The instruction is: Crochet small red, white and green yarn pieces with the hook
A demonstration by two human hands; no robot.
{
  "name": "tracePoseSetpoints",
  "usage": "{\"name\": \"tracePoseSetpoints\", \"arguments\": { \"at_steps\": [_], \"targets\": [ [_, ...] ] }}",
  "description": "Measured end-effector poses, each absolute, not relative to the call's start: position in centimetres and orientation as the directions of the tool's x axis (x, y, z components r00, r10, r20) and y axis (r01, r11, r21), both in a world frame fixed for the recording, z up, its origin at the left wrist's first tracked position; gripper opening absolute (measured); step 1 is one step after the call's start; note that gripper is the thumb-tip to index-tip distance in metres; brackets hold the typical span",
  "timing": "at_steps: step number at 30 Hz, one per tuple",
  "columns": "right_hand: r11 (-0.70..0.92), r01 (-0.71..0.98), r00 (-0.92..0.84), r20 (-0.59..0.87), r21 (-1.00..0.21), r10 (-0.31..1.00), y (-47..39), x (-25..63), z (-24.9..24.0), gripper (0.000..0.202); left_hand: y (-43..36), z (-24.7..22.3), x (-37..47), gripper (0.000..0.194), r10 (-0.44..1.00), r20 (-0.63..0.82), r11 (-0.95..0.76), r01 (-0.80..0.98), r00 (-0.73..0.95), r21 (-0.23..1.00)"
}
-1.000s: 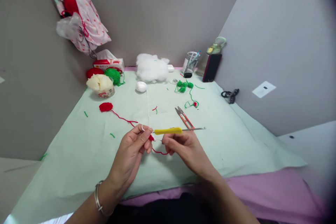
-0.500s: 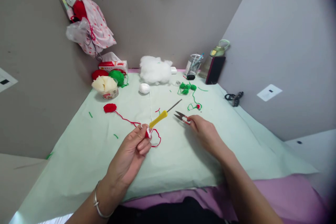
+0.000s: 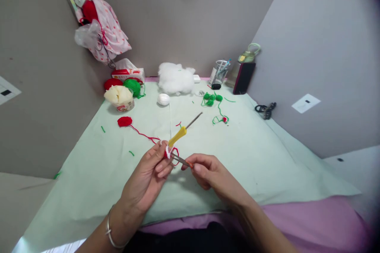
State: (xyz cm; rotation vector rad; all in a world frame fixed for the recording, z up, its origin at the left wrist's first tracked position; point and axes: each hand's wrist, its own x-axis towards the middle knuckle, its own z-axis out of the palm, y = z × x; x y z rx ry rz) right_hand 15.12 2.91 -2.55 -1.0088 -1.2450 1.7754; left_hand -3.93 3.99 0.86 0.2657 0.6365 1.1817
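Between the thumb and fingers of my left hand (image 3: 150, 172) is a small red and white crochet piece (image 3: 168, 152). A crochet hook (image 3: 178, 136) with a yellow handle is pinched in the same hand, its metal end pointing up and right. My right hand (image 3: 209, 170) grips a pair of thread snips (image 3: 184, 161), whose blades reach the crochet piece beside a loop of red yarn. Red yarn runs left to a red yarn ball (image 3: 124, 121). A white strand leads up toward a white yarn ball (image 3: 163, 99).
White stuffing (image 3: 176, 78) sits at the back, with green crochet pieces (image 3: 210, 99) to its right. A clear cup (image 3: 220, 73), a phone (image 3: 244, 78) and a bottle (image 3: 248, 56) stand back right. A cream-filled tub (image 3: 124, 105), green yarn (image 3: 132, 87) and a tissue box (image 3: 130, 74) are back left.
My right hand has brought the snips left and down, from open space over the table to the crochet piece. My left hand has stayed nearly still; the hook has shifted slightly.
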Motion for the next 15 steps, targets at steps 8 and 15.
{"name": "tracePoseSetpoints", "arguments": {
  "at_steps": [8, 15],
  "targets": [
    [-0.266, -0.136, -0.355, -0.203, -0.955, 0.912, 3.1, 14.5, -1.9, 0.055, 3.9, 0.9, -4.1, 0.029, 0.920, -0.326, 0.367, -0.767, 0.216, 0.526],
    [-0.241, -0.182, -0.344, -0.168, -0.953, 0.924, 3.2, 13.9, -1.9, 0.048, 3.8, 0.7, -3.8, 0.025, 0.915, -0.346, 0.378, -0.747, 0.209, 0.547]
  ]
}}
